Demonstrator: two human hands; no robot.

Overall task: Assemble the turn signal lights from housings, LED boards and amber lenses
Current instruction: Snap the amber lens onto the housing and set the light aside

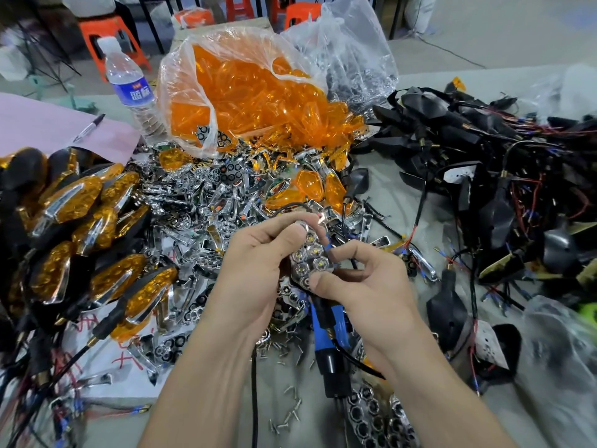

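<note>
The left hand (258, 263) and right hand (365, 286) both pinch a chrome, hexagon-celled LED board (310, 258) between their fingertips, above a blue-handled tool (321, 321). Beyond lies a heap of loose chrome parts (193, 195), with finished amber-and-black lights (80, 221) at left and black wired housings (484, 150) at right. Farthest is a clear plastic bag of amber lenses (252, 98).

Left hand (258, 253) and right hand (365, 286) close together, both in curled pinch grips.
</note>
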